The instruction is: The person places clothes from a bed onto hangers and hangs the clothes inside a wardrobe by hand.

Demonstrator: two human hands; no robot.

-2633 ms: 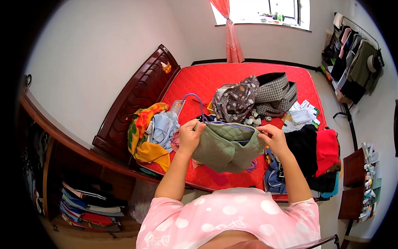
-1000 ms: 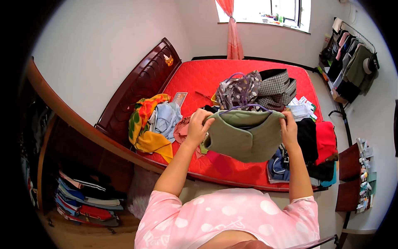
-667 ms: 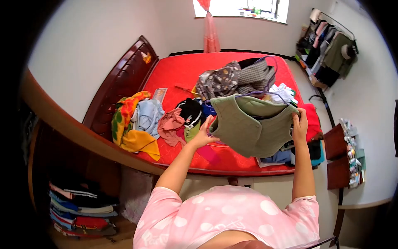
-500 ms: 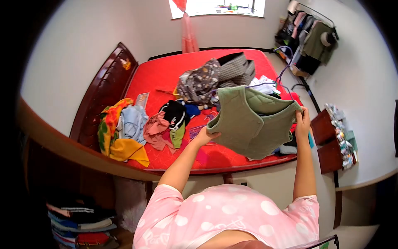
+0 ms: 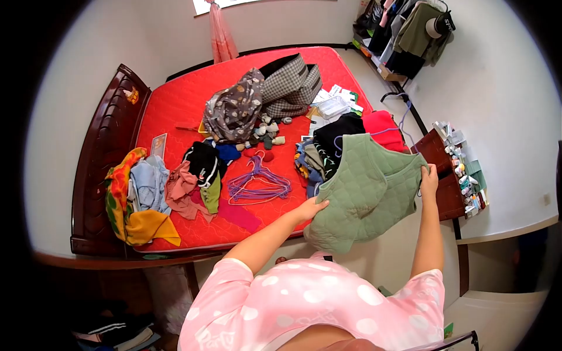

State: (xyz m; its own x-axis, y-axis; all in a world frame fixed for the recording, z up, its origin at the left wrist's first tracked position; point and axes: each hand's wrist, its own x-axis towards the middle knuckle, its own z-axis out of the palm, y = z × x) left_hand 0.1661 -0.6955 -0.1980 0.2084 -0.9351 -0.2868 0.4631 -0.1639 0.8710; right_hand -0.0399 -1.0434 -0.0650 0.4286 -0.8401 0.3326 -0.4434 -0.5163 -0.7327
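Note:
A green quilted vest [image 5: 366, 196] hangs between my two hands, over the near right edge of the bed. My left hand [image 5: 312, 209] grips its left side, the fingers partly hidden by the cloth. My right hand [image 5: 429, 180] is closed on its upper right side, near the shoulder. A purple hanger [image 5: 405, 121] is inside the vest, with its hook sticking up above the neckline. Behind the vest lie a black garment [image 5: 342, 131] and a red garment [image 5: 381, 126]. To the left on the bed is a heap of purple and pink hangers [image 5: 257, 184].
The red mattress [image 5: 170, 111] also bears a checked fabric box [image 5: 290, 88], a patterned bundle [image 5: 237, 108], rolled socks [image 5: 268, 130] and a clothes heap [image 5: 152, 184]. A clothes rack [image 5: 418, 35] stands at the back right. Bottles cover a brown cabinet [image 5: 442, 193] on the right.
My view has turned to the right and downward. The vest is lower and its front now faces me more fully, still held by both hands. The hanger heap has come into clear view.

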